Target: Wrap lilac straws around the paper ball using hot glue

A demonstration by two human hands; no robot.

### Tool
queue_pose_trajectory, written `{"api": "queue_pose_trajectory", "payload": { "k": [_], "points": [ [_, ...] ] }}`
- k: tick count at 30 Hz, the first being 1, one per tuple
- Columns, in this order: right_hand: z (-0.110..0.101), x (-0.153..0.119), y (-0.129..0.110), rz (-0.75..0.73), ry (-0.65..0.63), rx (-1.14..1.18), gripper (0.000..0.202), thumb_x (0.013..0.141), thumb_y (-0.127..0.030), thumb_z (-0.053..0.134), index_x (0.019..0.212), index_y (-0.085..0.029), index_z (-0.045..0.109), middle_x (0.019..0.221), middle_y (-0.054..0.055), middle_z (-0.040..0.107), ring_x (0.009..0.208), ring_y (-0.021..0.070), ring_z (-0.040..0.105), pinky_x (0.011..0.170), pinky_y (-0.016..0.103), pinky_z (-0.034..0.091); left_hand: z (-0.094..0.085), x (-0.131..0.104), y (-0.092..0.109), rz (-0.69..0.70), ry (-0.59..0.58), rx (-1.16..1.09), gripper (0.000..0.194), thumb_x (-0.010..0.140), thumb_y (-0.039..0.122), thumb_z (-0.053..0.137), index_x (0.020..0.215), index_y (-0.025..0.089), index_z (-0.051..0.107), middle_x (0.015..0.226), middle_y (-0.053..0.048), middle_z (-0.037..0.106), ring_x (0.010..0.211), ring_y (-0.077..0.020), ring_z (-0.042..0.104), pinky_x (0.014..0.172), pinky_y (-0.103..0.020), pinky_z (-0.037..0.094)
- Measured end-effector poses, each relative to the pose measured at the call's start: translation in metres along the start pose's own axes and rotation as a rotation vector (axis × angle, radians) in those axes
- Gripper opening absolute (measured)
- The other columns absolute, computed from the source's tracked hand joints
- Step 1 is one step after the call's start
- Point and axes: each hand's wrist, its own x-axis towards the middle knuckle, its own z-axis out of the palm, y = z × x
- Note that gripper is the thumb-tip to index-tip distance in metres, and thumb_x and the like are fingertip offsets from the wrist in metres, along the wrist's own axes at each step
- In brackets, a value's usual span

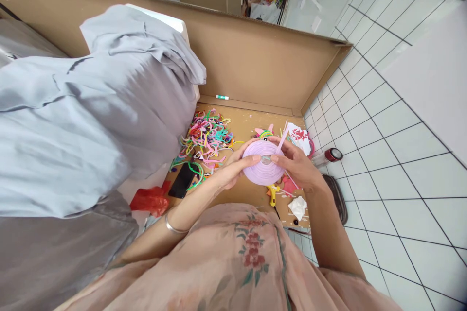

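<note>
Left hand [233,172], fingers curled, and right hand [297,165], fingertips pinching, both grip round lilac paper lantern [262,170] above brown cardboard sheet [251,124]; yellow glue gun [272,193] partly hidden beneath; tangle of coloured pipe cleaners [207,136] far left; black phone [182,181] nearby.

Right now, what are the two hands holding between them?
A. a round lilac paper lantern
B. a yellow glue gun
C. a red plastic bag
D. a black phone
A: the left hand and right hand cup the lantern from either side, while the phone, glue gun and red bag lie untouched on the cardboard.
</note>
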Motion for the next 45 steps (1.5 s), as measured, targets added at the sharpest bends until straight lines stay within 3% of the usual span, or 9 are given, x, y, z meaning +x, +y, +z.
{"api": "queue_pose_trajectory", "payload": {
  "k": [10, 16, 26, 33, 39, 45],
  "points": [
    [0.0, 0.0, 0.003, 0.005, -0.013, 0.026, 0.066, 0.066, -0.055, 0.087, 0.122, -0.026, 0.067, 0.142, 0.011, 0.062, 0.133, 0.0303, 0.056, 0.11, 0.047, 0.048, -0.003, 0.0, -0.004, -0.004, 0.017, 0.0, 0.087, 0.058, 0.042, 0.093, 0.137, 0.023, 0.061, 0.124, -0.008, 0.071, 0.118, -0.0284, 0.063, 0.097, -0.035, 0.049],
    [0.0, 0.0, 0.001, 0.017, 0.006, 0.028, 0.066, 0.065, -0.053, 0.088, 0.122, -0.026, 0.067, 0.143, 0.01, 0.062, 0.128, 0.0304, 0.059, 0.106, 0.047, 0.052, -0.002, 0.002, -0.003, 0.012, -0.005, -0.021, 0.073, 0.068, 0.049, 0.087, 0.133, 0.023, 0.065, 0.126, -0.009, 0.071, 0.118, -0.0287, 0.063, 0.1, -0.036, 0.048],
    [-0.002, 0.003, 0.003, 0.005, 0.008, 0.005, 0.065, 0.066, -0.055, 0.087, 0.122, -0.026, 0.068, 0.14, 0.01, 0.064, 0.132, 0.0309, 0.056, 0.11, 0.048, 0.048, 0.002, 0.006, -0.001, 0.023, 0.003, 0.018, 0.079, 0.066, 0.043, 0.086, 0.139, 0.023, 0.061, 0.111, -0.007, 0.074, 0.106, -0.0255, 0.065, 0.096, -0.035, 0.047],
    [0.0, 0.005, -0.001, 0.02, 0.006, 0.007, 0.069, 0.063, -0.056, 0.089, 0.121, -0.025, 0.066, 0.15, 0.011, 0.057, 0.132, 0.0307, 0.057, 0.111, 0.047, 0.047, 0.001, 0.009, 0.0, 0.021, 0.032, -0.012, 0.066, 0.066, 0.045, 0.086, 0.124, 0.021, 0.068, 0.113, -0.007, 0.073, 0.103, -0.0236, 0.065, 0.094, -0.034, 0.048],
    [-0.001, 0.007, 0.0, 0.008, 0.009, -0.017, 0.068, 0.064, -0.057, 0.088, 0.121, -0.026, 0.067, 0.137, 0.01, 0.066, 0.131, 0.0305, 0.058, 0.109, 0.047, 0.049, 0.001, 0.011, -0.003, 0.012, 0.071, -0.009, 0.064, 0.065, 0.042, 0.086, 0.123, 0.02, 0.068, 0.116, -0.007, 0.074, 0.103, -0.0232, 0.065, 0.096, -0.034, 0.048],
    [-0.003, 0.009, 0.001, -0.01, 0.002, -0.037, 0.066, 0.065, -0.057, 0.087, 0.121, -0.027, 0.068, 0.135, 0.009, 0.067, 0.128, 0.0295, 0.059, 0.11, 0.048, 0.048, -0.001, 0.011, -0.002, 0.02, 0.016, -0.018, 0.062, 0.069, 0.045, 0.084, 0.124, 0.02, 0.068, 0.117, -0.008, 0.074, 0.109, -0.0265, 0.065, 0.097, -0.035, 0.048]
  ]
}}
